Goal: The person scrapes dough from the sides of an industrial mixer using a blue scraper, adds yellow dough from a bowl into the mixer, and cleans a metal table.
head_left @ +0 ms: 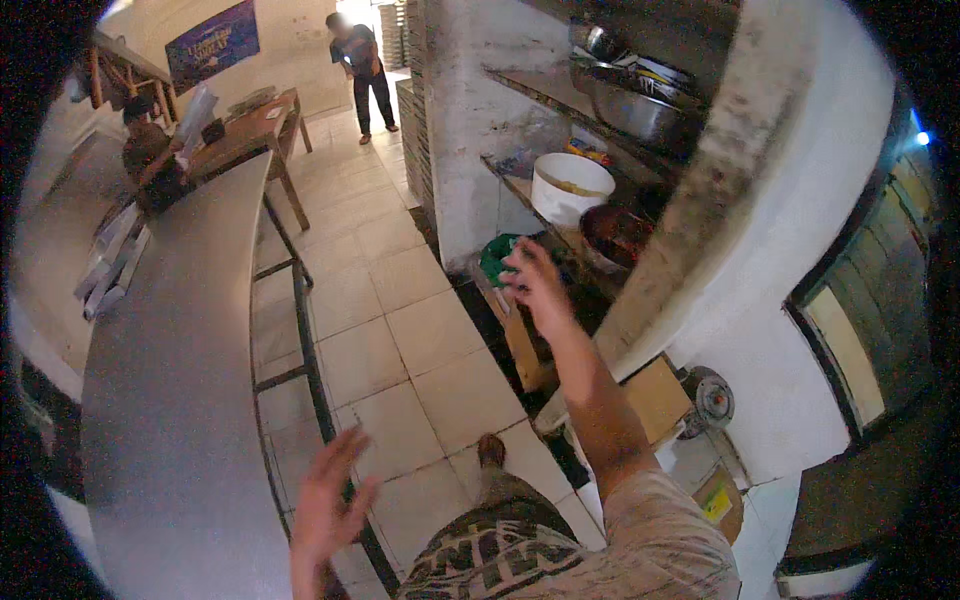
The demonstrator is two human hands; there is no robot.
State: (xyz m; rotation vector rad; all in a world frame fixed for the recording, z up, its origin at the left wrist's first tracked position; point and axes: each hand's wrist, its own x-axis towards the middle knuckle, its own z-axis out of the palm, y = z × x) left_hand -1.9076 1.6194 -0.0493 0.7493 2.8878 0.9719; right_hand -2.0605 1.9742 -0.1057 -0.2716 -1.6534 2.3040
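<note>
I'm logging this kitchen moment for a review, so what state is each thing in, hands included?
Right hand: empty, open, stretched toward the shelves.
Left hand: empty, fingers spread, beside the counter's edge.
White bucket: upright, no lid.
Dark bowl: upright on the lower shelf; contents unclear.
Metal basin: upright on the upper shelf.
Steel counter: near part bare, clutter at its far end.

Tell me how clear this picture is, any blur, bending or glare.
Head view: strong fisheye bending curves the long grey metal counter and darkens the corners; the left hand and right hand are motion-blurred; the white plastic bucket looks fairly sharp; a small blue light glares at the right rim.
</note>
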